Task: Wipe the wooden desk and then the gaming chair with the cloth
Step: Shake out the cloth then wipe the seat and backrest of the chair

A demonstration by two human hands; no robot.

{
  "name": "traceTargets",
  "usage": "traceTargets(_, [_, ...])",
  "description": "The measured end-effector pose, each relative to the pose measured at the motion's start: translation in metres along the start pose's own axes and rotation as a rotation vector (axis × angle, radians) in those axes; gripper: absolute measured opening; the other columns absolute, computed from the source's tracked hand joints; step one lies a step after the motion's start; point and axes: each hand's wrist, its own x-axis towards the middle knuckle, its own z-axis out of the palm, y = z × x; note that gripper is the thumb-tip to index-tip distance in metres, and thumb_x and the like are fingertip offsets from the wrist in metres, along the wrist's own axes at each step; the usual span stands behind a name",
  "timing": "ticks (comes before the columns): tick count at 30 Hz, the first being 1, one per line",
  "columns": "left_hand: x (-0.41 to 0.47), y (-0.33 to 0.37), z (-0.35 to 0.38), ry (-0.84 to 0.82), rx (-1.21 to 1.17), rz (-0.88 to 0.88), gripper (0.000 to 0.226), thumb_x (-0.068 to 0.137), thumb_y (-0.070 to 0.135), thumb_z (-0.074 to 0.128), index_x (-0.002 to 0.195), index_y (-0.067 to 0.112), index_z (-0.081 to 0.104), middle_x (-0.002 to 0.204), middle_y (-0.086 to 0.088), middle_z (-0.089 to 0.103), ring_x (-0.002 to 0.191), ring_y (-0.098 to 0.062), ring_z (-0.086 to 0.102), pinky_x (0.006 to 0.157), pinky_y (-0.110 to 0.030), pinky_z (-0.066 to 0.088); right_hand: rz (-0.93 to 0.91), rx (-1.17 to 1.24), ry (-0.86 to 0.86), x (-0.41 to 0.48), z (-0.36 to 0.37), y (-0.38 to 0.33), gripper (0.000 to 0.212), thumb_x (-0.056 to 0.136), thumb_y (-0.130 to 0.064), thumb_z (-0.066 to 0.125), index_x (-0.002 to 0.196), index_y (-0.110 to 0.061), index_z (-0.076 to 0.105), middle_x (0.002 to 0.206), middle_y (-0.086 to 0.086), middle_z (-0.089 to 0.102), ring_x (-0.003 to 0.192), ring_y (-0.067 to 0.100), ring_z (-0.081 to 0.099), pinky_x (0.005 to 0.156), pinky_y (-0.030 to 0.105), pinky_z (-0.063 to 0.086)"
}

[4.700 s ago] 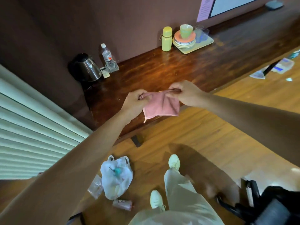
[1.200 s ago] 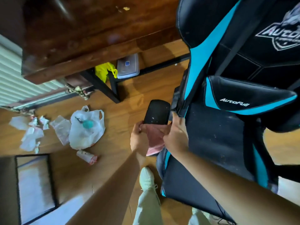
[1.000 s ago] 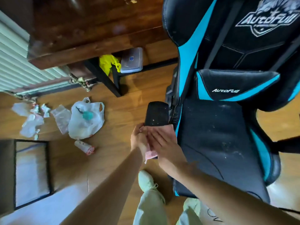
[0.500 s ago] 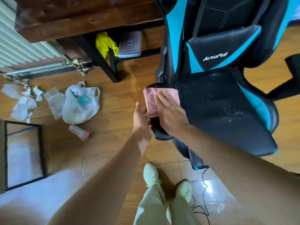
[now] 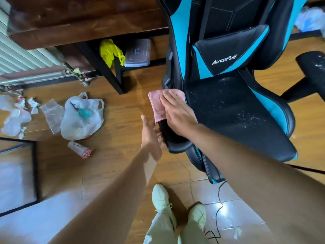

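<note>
A black and blue gaming chair (image 5: 233, 110) stands in front of me, its seat speckled with white dust. The pink cloth (image 5: 158, 104) lies over the far end of the chair's left armrest (image 5: 174, 140). My right hand (image 5: 177, 113) presses flat on the cloth with straight fingers. My left hand (image 5: 151, 132) rests against the outer side of that armrest, fingers extended. The dark wooden desk (image 5: 79, 20) runs along the top left, behind the chair.
White plastic bags (image 5: 80, 115), crumpled wrappers and a small bottle (image 5: 80, 149) litter the floor at left. A yellow bag (image 5: 110, 51) and a plastic box (image 5: 138, 53) sit under the desk. A radiator (image 5: 22, 55) is far left; a black cable (image 5: 218, 213) trails near my shoes.
I turned from the desk to the chair. My right hand has slid the cloth forward along the left armrest, while my left hand let go of the cloth and steadies the armrest's side.
</note>
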Motion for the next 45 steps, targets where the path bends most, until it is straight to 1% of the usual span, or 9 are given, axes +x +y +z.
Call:
traceTargets(6, [0.011, 0.021, 0.009, 0.035, -0.022, 0.019, 0.047, 0.11, 0.056, 0.036, 0.112, 0.027, 0.072, 0.085, 0.006, 0.081, 0.067, -0.013, 0.077, 0.053, -0.024, 0.056, 0.062, 0.063, -0.055, -0.003, 0.003, -0.012, 0.069, 0.105, -0.035, 0.025, 0.166, -0.004, 0.018, 0.175, 0.011, 0.014, 0.163, 0.028, 0.008, 0.132, 0.039, 0.009])
traceTargets(10, [0.017, 0.027, 0.012, 0.039, -0.068, 0.012, 0.056, 0.11, 0.059, 0.035, 0.101, 0.023, 0.077, 0.09, -0.002, 0.082, 0.08, -0.021, 0.08, 0.069, -0.034, 0.063, 0.108, 0.212, 0.114, -0.043, 0.006, -0.023, 0.061, 0.096, -0.024, 0.04, 0.155, -0.01, 0.051, 0.164, 0.005, 0.044, 0.153, 0.026, 0.038, 0.124, 0.042, 0.037])
traceTargets(15, [0.029, 0.015, 0.023, 0.062, -0.062, 0.105, 0.047, 0.111, 0.055, 0.033, 0.134, 0.034, 0.068, 0.131, 0.001, 0.072, 0.121, -0.023, 0.067, 0.111, -0.043, 0.05, 0.001, 0.058, -0.02, 0.05, -0.007, 0.006, 0.063, 0.104, -0.011, 0.042, 0.166, -0.012, 0.026, 0.174, 0.005, 0.022, 0.161, 0.023, 0.015, 0.13, 0.039, 0.018])
traceTargets(20, [0.049, 0.013, 0.039, 0.283, 0.106, 0.277, 0.049, 0.107, 0.051, 0.035, 0.142, 0.033, 0.064, 0.145, 0.006, 0.063, 0.135, -0.021, 0.056, 0.121, -0.044, 0.037, 0.048, 0.227, -0.038, 0.108, -0.015, 0.035, 0.053, 0.104, -0.006, 0.041, 0.155, -0.019, 0.051, 0.155, -0.001, 0.053, 0.14, 0.026, 0.05, 0.113, 0.038, 0.041])
traceTargets(25, [0.043, 0.006, 0.048, 0.536, 0.201, 0.465, 0.065, 0.085, 0.063, 0.022, 0.121, 0.044, 0.072, 0.119, 0.018, 0.068, 0.114, -0.016, 0.063, 0.108, -0.042, 0.044, -0.108, 0.132, 0.156, 0.034, 0.002, 0.038, 0.062, 0.096, 0.003, 0.057, 0.156, -0.005, 0.047, 0.164, 0.011, 0.042, 0.157, 0.031, 0.03, 0.128, 0.038, 0.027])
traceTargets(29, [0.044, -0.003, 0.047, 0.574, 0.055, 0.45, 0.055, 0.083, 0.061, 0.03, 0.114, 0.05, 0.074, 0.112, 0.023, 0.071, 0.112, -0.011, 0.064, 0.108, -0.041, 0.048, -0.43, -0.178, -0.026, -0.036, 0.012, 0.031, 0.072, 0.097, -0.025, 0.029, 0.163, 0.001, 0.016, 0.171, 0.023, 0.021, 0.161, 0.041, 0.005, 0.132, 0.051, 0.007])
traceTargets(33, [0.043, -0.022, 0.053, 0.68, 0.298, 0.658, 0.051, 0.098, 0.055, 0.027, 0.114, 0.038, 0.072, 0.113, 0.015, 0.071, 0.106, -0.015, 0.065, 0.089, -0.033, 0.046, -0.389, 0.234, 0.039, -0.007, 0.003, 0.046, 0.053, 0.095, 0.001, 0.049, 0.149, 0.002, 0.054, 0.16, 0.018, 0.046, 0.155, 0.035, 0.034, 0.127, 0.049, 0.029])
traceTargets(40, [0.063, -0.022, 0.052, 0.818, 0.418, 0.718, 0.051, 0.104, 0.046, 0.025, 0.092, 0.017, 0.064, 0.095, -0.001, 0.068, 0.084, -0.016, 0.046, 0.078, -0.03, 0.03, -0.265, 0.256, -0.019, 0.106, -0.008, 0.061, 0.059, 0.103, -0.002, 0.043, 0.16, -0.013, 0.041, 0.169, 0.003, 0.034, 0.156, 0.026, 0.027, 0.127, 0.041, 0.024])
traceTargets(45, [0.067, -0.02, 0.049, 0.811, 0.321, 0.627, 0.044, 0.107, 0.039, 0.029, 0.08, 0.022, 0.058, 0.07, 0.013, 0.054, 0.079, -0.02, 0.048, 0.077, -0.031, 0.032, -0.254, 0.297, 0.086, 0.065, 0.007, 0.051, 0.063, 0.097, 0.008, 0.05, 0.157, -0.008, 0.046, 0.168, 0.009, 0.035, 0.16, 0.027, 0.023, 0.13, 0.039, 0.019])
